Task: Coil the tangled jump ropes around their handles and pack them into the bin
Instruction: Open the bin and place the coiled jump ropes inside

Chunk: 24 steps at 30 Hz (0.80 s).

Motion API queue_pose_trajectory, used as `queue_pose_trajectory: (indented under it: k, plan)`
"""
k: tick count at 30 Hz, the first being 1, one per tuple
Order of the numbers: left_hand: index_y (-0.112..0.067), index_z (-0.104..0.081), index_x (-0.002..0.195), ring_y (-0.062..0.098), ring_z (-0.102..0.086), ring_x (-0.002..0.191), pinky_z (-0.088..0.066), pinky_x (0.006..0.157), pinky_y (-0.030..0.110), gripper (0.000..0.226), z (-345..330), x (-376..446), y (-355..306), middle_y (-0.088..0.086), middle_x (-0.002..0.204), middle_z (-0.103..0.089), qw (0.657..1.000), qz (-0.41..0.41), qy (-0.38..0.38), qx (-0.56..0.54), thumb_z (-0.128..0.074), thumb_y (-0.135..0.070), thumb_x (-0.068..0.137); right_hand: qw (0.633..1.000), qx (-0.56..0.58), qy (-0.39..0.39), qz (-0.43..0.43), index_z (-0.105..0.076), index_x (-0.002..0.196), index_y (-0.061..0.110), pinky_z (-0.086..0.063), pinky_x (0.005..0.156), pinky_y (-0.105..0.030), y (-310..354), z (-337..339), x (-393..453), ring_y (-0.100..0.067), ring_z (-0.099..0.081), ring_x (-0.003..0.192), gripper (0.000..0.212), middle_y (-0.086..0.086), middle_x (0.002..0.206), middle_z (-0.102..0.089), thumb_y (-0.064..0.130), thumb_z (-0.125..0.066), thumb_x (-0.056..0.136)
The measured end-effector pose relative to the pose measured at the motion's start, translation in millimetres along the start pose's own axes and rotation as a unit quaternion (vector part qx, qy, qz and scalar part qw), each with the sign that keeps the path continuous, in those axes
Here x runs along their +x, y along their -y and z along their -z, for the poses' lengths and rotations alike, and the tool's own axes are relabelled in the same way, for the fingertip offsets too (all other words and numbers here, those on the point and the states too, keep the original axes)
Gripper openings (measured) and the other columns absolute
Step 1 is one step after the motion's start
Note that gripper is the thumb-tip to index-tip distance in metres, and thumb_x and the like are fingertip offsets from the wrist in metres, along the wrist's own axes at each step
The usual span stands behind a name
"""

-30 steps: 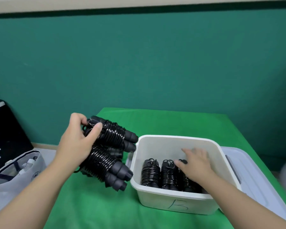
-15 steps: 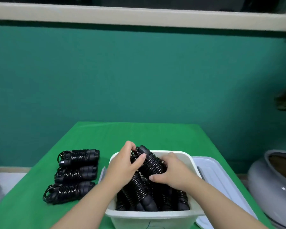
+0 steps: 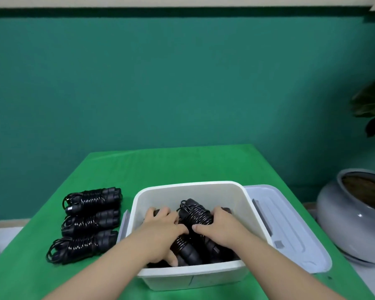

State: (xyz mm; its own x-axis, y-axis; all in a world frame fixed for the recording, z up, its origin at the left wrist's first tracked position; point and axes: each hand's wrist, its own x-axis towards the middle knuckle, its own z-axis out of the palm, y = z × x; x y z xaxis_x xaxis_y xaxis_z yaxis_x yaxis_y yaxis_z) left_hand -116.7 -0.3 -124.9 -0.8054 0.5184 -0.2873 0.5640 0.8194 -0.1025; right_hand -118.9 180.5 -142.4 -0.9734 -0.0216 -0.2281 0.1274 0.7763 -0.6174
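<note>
Jump ropes (image 3: pixel 195 215) now lower in bin (image 3: pixel 206 188).

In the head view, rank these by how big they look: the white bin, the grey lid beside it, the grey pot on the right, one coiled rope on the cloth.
1. White bin, nearest the camera, so partly inflated.
2. Grey lid and grey pot: too close to rank; the pot is cut by the frame edge.
3. Coiled rope, clearly smallest.

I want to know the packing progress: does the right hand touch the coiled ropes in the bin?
Touching. The head view shows the right hand pressed on the coiled ropes inside the bin.
</note>
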Motion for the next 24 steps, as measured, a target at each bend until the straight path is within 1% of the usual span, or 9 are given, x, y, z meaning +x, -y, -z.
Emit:
queue_pose_trajectory:
  k: [5,7,9,13,16,18,20,22,24]
  plan:
    - [-0.037,-0.048,0.116,0.021,-0.03,0.115,-0.018,0.103,0.046,0.05,5.2,0.4,-2.2,-0.001,0.119,-0.038,0.997,-0.061,-0.028,0.031,-0.068,-0.023,0.073,1.0,0.016,0.006,0.005,-0.063,0.085,0.014,-0.053,0.079,-0.033,-2.0,-2.5,1.1,-0.021,-0.066,0.084,0.042,-0.004,0.087,-0.07,0.056,-0.062,0.08]
    - [-0.034,-0.049,0.109,0.02,-0.03,0.118,-0.009,0.111,0.051,0.043,5.5,-3.6,2.1,-0.002,0.119,-0.039,0.994,-0.082,-0.065,0.032,-0.055,-0.007,0.076,1.0,0.006,0.013,0.009,-0.064,0.089,0.012,-0.051,0.08,-0.032,-0.6,-0.1,-1.0,-0.022,-0.065,0.086,0.045,-0.006,0.091,-0.07,0.057,-0.056,0.086]
    - [-0.035,-0.049,0.106,0.016,-0.026,0.127,-0.002,0.111,0.05,0.044,2.9,-8.2,11.6,-0.006,0.123,-0.04,0.993,-0.083,-0.084,0.028,-0.05,-0.002,0.078,0.999,0.006,0.029,0.018,-0.063,0.091,0.013,-0.05,0.08,-0.031,0.8,1.2,-2.7,-0.023,-0.066,0.088,0.044,-0.007,0.094,-0.071,0.055,-0.054,0.089]
    - [-0.038,-0.046,0.119,0.012,-0.023,0.127,-0.028,0.1,0.033,0.053,-1.2,-24.5,29.7,-0.011,0.128,-0.034,0.997,-0.044,-0.067,-0.002,-0.047,-0.003,0.079,0.997,0.025,0.06,0.039,-0.057,0.08,0.021,-0.049,0.078,-0.028,2.3,0.2,-3.8,-0.02,-0.067,0.088,0.029,-0.006,0.093,-0.072,0.049,-0.062,0.086]
    - [-0.042,-0.051,0.125,0.008,-0.029,0.114,-0.022,0.104,0.027,0.052,5.8,-32.4,36.8,-0.015,0.114,-0.034,0.997,0.01,-0.066,-0.037,-0.042,-0.01,0.084,0.996,0.036,0.071,0.047,-0.06,0.095,0.02,-0.048,0.079,-0.028,2.5,1.2,-3.6,-0.018,-0.066,0.086,0.03,-0.003,0.092,-0.071,0.049,-0.063,0.086]
    - [-0.044,-0.057,0.116,0.004,-0.028,0.109,-0.013,0.109,0.031,0.037,0.9,-32.7,36.7,-0.016,0.11,-0.034,0.993,0.041,-0.09,-0.061,-0.037,-0.029,0.088,0.995,0.037,0.082,0.05,-0.058,0.105,0.019,-0.048,0.082,-0.028,3.0,1.9,-4.0,-0.017,-0.064,0.088,0.035,-0.002,0.097,-0.069,0.048,-0.063,0.086]
    - [-0.042,-0.06,0.104,0.005,-0.022,0.122,-0.01,0.113,0.045,0.039,-10.4,-30.7,32.8,-0.014,0.123,-0.036,0.986,0.068,-0.122,-0.088,-0.029,-0.05,0.081,0.993,0.028,0.1,0.064,-0.056,0.107,0.019,-0.047,0.08,-0.025,4.2,1.0,-5.5,-0.016,-0.062,0.087,0.034,0.001,0.094,-0.066,0.044,-0.064,0.086]
    - [-0.039,-0.058,0.099,0.014,-0.006,0.14,-0.005,0.114,0.052,0.029,-16.3,-28.4,27.4,-0.011,0.144,-0.025,0.983,0.111,-0.106,-0.102,-0.039,-0.052,0.081,0.992,0.013,0.103,0.074,-0.056,0.109,0.019,-0.048,0.078,-0.025,5.3,-0.3,-6.4,-0.017,-0.063,0.088,0.035,0.002,0.092,-0.064,0.042,-0.065,0.085]
    - [-0.039,-0.056,0.102,0.014,-0.007,0.143,-0.006,0.115,0.052,0.02,-16.3,-27.1,24.6,-0.012,0.151,-0.02,0.978,0.145,-0.1,-0.114,-0.05,-0.047,0.085,0.993,-0.006,0.094,0.071,-0.056,0.104,0.019,-0.048,0.08,-0.027,6.9,-0.8,-6.6,-0.018,-0.063,0.089,0.033,0.001,0.092,-0.064,0.044,-0.064,0.084]
